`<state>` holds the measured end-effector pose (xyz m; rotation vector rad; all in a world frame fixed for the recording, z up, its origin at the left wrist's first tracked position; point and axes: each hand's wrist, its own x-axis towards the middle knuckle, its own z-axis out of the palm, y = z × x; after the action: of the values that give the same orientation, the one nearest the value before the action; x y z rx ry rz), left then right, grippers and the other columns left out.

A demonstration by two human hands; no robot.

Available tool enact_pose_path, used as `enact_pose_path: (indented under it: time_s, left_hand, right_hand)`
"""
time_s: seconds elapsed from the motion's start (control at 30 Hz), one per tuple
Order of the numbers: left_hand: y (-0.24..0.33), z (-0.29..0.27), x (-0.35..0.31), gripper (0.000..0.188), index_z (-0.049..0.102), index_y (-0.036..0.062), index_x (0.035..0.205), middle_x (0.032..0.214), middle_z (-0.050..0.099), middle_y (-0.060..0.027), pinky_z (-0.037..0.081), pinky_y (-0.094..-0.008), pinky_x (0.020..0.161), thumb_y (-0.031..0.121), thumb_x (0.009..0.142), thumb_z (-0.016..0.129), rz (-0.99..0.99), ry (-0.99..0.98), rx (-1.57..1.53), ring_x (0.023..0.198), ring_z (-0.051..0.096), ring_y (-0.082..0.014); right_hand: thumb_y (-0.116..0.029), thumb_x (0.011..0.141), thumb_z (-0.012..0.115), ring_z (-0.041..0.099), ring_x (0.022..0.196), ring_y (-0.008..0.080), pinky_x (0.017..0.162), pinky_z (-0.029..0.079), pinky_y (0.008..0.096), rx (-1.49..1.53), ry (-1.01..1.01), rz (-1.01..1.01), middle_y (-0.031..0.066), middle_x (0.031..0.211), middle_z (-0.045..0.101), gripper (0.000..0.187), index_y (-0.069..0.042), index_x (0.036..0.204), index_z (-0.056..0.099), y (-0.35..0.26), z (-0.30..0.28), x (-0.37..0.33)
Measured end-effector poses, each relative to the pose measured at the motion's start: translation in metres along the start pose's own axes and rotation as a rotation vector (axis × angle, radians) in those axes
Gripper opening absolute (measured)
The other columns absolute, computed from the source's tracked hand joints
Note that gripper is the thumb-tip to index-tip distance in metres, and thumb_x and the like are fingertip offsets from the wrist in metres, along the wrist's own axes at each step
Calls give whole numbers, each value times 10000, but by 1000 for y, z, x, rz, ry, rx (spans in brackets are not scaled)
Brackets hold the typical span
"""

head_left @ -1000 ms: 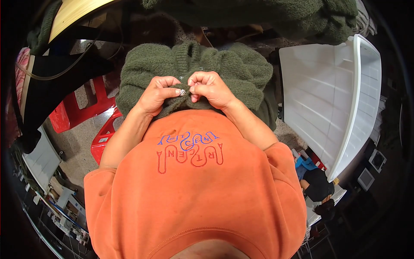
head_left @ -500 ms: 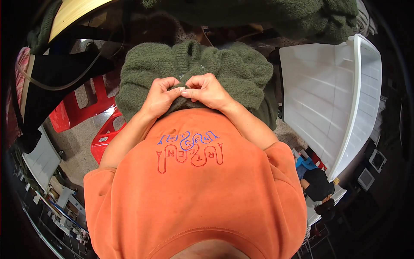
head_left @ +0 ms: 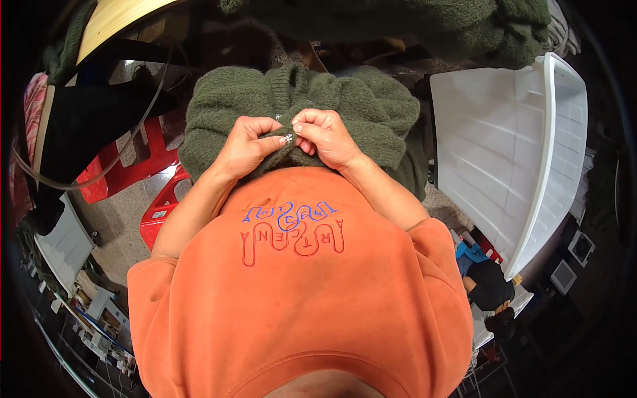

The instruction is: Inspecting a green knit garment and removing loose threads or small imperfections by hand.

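A dark green fuzzy knit cardigan lies bunched across my lap, with a ribbed band near its middle. Small sparkly buttons run along its edge; one button sits by the tip of my left thumb, and another button shows farther away. My left hand is closed on the cardigan's edge, thumb and forefinger pinching beside the nearest button. Just to the right, my right hand pinches the same edge between thumb and forefinger, its lower fingers curled beneath. Cloth and fingers partly hide the grip.
A large white plastic bin stands tilted at the right. Red plastic stools are at the left, below a hanging clear tube. More green knitwear is heaped ahead, and a pale wooden edge juts in at far left.
My right hand has shifted slightly up and right, parting from the left fingertips. The button by my left thumb has come into view. The clear tube has swung lower.
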<state>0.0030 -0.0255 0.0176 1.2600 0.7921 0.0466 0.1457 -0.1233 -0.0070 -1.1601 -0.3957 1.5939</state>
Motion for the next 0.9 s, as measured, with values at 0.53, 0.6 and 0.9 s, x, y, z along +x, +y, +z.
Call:
enact_pose_path:
  time_s: [0.53, 0.6, 0.9]
  left_hand:
    - [-10, -6, 1, 54, 587, 3, 752, 705, 590, -26, 403, -188, 621, 52, 754, 563, -78, -48, -447, 638, 513, -64]
    - [-6, -4, 2, 59, 573, 11, 748, 698, 583, -9, 390, -176, 614, 68, 750, 561, -75, -14, -457, 627, 498, -49]
    - [2, -8, 3, 50, 583, -3, 755, 727, 600, -36, 422, -192, 630, 7, 710, 564, -67, -46, -461, 643, 532, -72]
  right_hand:
    - [3, 718, 554, 473, 498, 57, 432, 373, 172, -18, -181, 46, 6, 618, 526, 36, -11, 751, 560, 0, -4, 6]
    - [1, 721, 554, 473, 490, 60, 415, 367, 165, 67, -148, 69, 13, 624, 530, 46, -7, 766, 557, -2, -4, 5]
    - [-19, 785, 501, 385, 399, 48, 334, 288, 166, 569, -80, 124, 13, 606, 503, 45, -16, 827, 516, -3, -1, 1]
